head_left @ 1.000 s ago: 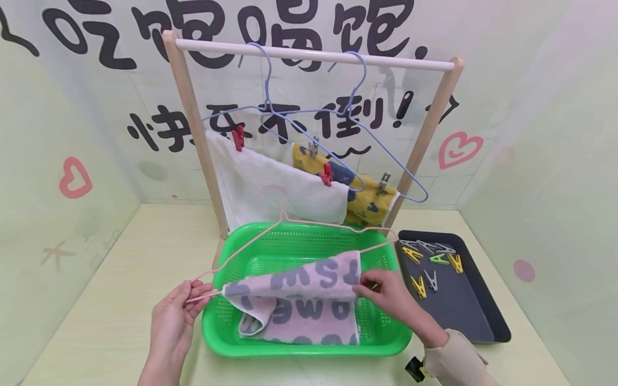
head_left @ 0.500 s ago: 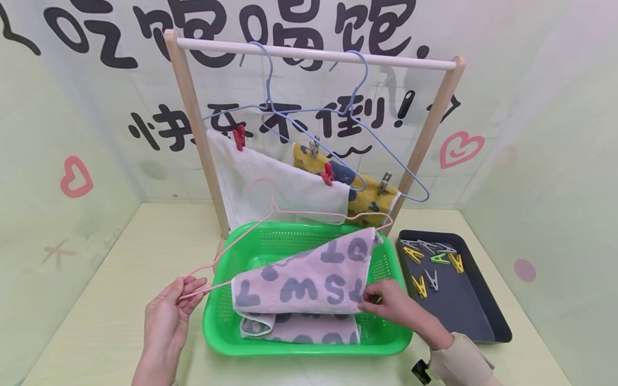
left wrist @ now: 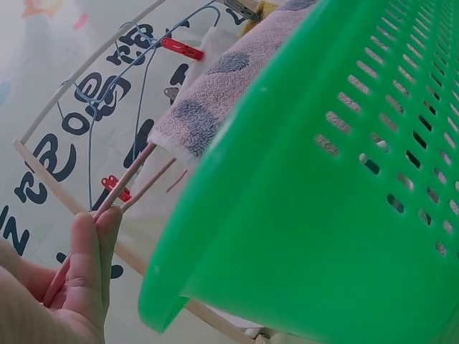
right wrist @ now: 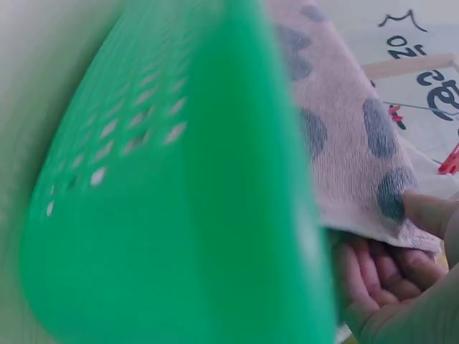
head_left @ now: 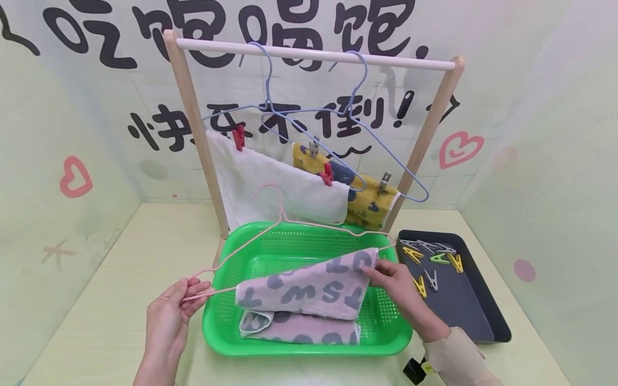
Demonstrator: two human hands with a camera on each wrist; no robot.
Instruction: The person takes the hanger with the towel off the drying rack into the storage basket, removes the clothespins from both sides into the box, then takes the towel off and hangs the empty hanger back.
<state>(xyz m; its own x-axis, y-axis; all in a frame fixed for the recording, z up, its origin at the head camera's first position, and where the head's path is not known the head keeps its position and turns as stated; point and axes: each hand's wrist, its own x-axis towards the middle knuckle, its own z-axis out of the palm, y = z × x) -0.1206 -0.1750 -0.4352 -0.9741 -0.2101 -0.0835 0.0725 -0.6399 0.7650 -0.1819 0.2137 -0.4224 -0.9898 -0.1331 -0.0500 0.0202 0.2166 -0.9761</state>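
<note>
My left hand (head_left: 169,316) pinches the left corner of a pink wire hanger (head_left: 246,245), seen close up in the left wrist view too. A pink towel (head_left: 309,292) with grey lettering drapes over the hanger's lower bar, its lower part lying folded in the green basket (head_left: 309,350). With thumb and fingers, my right hand (head_left: 398,284) grips the towel's upper right corner, just below the hanger's right end. In the right wrist view, the thumb lies on top of the cloth and the fingers are curled beneath it.
Behind the basket stands a wooden rack with a white rail (head_left: 309,53). Two blue hangers carry a white towel (head_left: 285,187) and a yellow towel (head_left: 362,201), held by clothespins. At right lies a dark tray (head_left: 463,305) with several clothespins.
The hanger tipped up, then came down again at its right end. My right hand has moved up from the towel's side edge to its upper corner. More cloth now hangs over the bar.
</note>
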